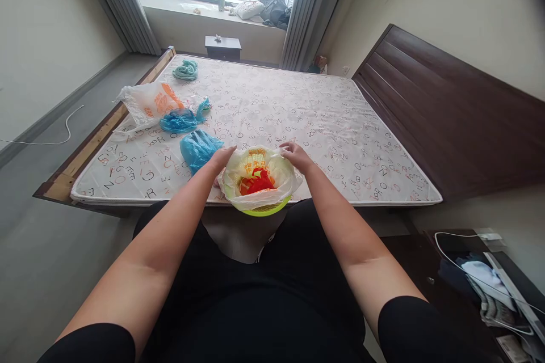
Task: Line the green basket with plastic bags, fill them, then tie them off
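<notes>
In front of my lap, at the near edge of the mattress, is a yellow-green trash can (264, 211) with a translucent white plastic bag (236, 168) lining it and folded out over its rim. Red and orange print shows inside the bag. My left hand (223, 157) grips the bag's edge at the left side of the rim. At the right side, my right hand (297, 157) holds the bag's edge with bent fingers; the fingertips are partly hidden. A blue plastic bag (199, 149) lies just beyond my left hand.
On the mattress (298, 108) lie another blue bag (179, 121), a white bag with orange print (151, 103) and a coiled teal cloth (186, 70). A dark headboard (443, 108) rises on the right, above a nightstand with cables and clothes. A small bedside table (222, 43) stands near the window.
</notes>
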A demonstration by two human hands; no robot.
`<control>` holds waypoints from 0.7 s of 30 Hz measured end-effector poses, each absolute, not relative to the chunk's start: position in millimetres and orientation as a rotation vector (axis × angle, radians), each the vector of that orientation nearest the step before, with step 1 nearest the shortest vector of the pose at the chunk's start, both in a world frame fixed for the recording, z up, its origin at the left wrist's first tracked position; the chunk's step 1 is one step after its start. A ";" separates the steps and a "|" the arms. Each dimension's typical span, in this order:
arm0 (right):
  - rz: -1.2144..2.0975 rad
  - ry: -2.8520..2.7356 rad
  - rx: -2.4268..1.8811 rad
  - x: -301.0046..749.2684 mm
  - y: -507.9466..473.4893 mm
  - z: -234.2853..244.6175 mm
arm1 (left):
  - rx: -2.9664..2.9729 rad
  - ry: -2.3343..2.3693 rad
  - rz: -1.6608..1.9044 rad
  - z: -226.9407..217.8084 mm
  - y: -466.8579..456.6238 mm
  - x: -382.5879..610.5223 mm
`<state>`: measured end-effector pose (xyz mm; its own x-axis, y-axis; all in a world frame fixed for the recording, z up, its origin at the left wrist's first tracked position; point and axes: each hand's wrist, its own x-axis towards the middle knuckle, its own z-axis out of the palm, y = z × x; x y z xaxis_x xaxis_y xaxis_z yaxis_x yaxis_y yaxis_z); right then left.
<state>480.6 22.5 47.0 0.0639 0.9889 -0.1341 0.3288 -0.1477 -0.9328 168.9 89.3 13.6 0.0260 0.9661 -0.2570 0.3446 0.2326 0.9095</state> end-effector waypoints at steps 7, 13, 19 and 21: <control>1.238 -1.415 -1.998 486.9 39.1 65.9 | 1.454 1.301 0.541 28.9 83.2 176.2; 1.454 -1.579 -2.054 487.5 53.9 79.3 | 1.578 1.296 0.540 37.7 84.5 178.3; 0.746 -1.680 -2.016 477.8 59.4 69.3 | 1.763 1.475 0.672 39.3 88.9 178.4; 0.467 -1.704 -2.003 471.7 56.0 60.5 | 1.844 1.562 0.826 35.8 88.0 178.9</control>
<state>471.7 56.0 60.5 0.1727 0.9841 0.0409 0.8255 -0.1220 -0.5511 178.9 88.0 35.8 0.1230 0.9885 0.0885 0.6298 -0.1467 0.7628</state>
